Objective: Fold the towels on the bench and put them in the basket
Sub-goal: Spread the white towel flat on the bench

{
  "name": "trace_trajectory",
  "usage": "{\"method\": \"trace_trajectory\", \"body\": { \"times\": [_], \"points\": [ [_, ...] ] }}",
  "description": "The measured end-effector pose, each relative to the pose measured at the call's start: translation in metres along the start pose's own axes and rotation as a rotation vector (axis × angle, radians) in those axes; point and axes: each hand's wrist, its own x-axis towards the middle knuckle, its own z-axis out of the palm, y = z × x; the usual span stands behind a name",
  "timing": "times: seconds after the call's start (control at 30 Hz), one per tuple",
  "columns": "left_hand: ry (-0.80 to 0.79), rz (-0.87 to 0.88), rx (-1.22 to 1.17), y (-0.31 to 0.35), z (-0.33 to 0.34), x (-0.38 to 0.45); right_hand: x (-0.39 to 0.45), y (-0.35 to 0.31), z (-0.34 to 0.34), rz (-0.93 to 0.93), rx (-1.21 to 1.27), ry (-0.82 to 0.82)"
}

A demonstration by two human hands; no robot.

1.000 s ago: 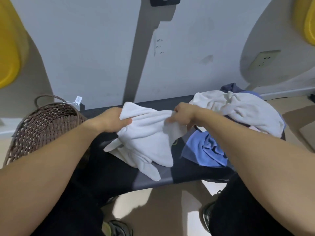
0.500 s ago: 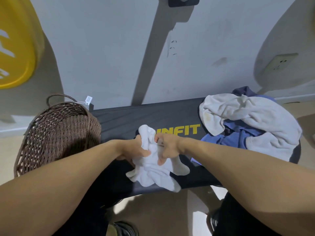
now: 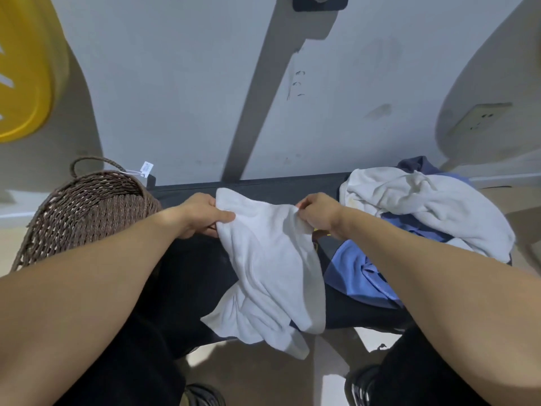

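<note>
Bench [image 3: 187, 197] padding, dark and long, was seen running left to right across the middle of the frame. One woven basket [image 3: 87, 212] stood at the left of centre, beside the bench's left end. A heap of unfolded cloths [image 3: 424, 206] was piled at the right of the frame; a pale towel and blue fabric could be made out, but the number of pieces could not be counted. One white towel [image 3: 269, 268] was held up at the centre, its top edge stretched roughly level between the two hands and its long axis hanging down toward the lower frame, the lower end still bunched. The left hand [image 3: 202, 215] was closed on the upper left corner, thumb laid over the cloth; the right hand [image 3: 317, 213] was pinched on the upper right corner. Both grips were tight on this one towel. The basket lay left of the towel, nearer the left hand, so the folded piece would probably be carried that way.
</note>
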Motion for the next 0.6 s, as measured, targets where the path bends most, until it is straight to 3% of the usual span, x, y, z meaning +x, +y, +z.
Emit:
{"method": "trace_trajectory", "body": {
  "times": [0.2,0.3,0.4,0.5,0.6],
  "points": [
    [0.139,0.025,-0.052,-0.010,-0.005,0.019,0.034,-0.001,-0.017,-0.056,0.201,0.195],
    [0.221,0.024,-0.187,-0.012,-0.005,0.028,0.047,-0.005,-0.023,-0.107,0.244,0.309],
    [0.240,0.021,-0.295,-0.014,-0.006,0.033,0.058,-0.002,-0.028,-0.056,0.303,0.242],
    [0.332,0.057,-0.156,-0.022,-0.006,0.039,0.063,0.011,-0.027,0.092,0.054,0.144],
    [0.403,0.085,-0.094,-0.028,-0.011,0.042,0.065,0.018,-0.027,0.103,-0.128,0.256]
  ]
}}
